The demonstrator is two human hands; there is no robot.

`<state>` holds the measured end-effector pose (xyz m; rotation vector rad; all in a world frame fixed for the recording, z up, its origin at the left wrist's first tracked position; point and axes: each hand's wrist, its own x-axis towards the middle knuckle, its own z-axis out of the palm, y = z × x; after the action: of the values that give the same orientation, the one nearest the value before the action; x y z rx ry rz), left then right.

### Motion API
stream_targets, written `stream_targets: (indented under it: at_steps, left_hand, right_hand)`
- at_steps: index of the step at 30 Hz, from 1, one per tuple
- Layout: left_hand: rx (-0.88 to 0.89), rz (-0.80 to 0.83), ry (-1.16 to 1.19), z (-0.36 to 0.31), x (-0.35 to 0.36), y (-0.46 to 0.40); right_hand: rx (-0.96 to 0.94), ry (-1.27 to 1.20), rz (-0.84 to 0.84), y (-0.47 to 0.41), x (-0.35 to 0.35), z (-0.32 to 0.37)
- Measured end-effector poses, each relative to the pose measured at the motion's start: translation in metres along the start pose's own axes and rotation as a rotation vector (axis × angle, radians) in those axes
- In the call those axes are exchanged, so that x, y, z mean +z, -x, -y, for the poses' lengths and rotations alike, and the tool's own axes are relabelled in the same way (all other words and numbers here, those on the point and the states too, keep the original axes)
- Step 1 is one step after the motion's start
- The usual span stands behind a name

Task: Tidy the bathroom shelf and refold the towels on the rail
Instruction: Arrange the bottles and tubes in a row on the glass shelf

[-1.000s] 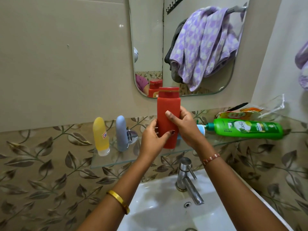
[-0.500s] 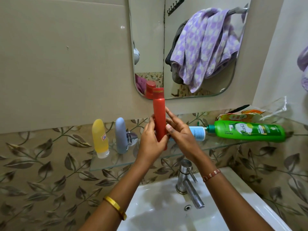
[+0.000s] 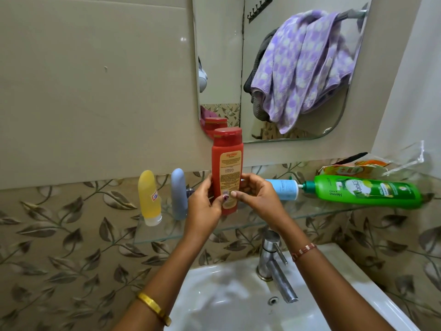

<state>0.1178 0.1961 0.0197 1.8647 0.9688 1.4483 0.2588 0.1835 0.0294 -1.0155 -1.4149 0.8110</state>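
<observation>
Left hand (image 3: 205, 206) and right hand (image 3: 257, 199) are grasping the upright red bottle (image 3: 227, 173) at its base; green bottle (image 3: 365, 191) is lying at 3 o'clock on the glass shelf (image 3: 322, 215)

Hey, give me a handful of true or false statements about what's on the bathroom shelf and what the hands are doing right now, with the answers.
1. Both hands hold the red bottle upright. True: the left hand and right hand grip its lower part.
2. The green bottle stands upright on the glass shelf. False: it lies on its side.
3. The yellow tube stands to the left of the blue-grey tube. True.
4. The red bottle's cap is off. False: its red cap is on.
5. A purple towel shows in the mirror. True.
</observation>
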Motion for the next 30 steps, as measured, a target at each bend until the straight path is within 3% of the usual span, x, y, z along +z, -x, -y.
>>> stream_targets:
  at_steps: [9,21,26,30]
  left_hand:
    - [0.048,-0.193,-0.075,-0.004,0.003,0.011]
    - [-0.007,-0.254,-0.043,-0.001,0.001,0.015]
    - [0.072,-0.286,-0.126,-0.004,0.004,0.024]
    - [0.174,-0.356,-0.167,-0.008,0.008,0.038]
  right_hand:
    - [-0.008,0.037,-0.028,0.0,0.011,-0.004]
    - [-0.041,0.101,-0.115,0.0,0.026,-0.008]
    - [-0.016,0.167,-0.128,0.003,0.024,-0.005]
    - [-0.107,0.323,-0.261,0.005,0.004,0.007]
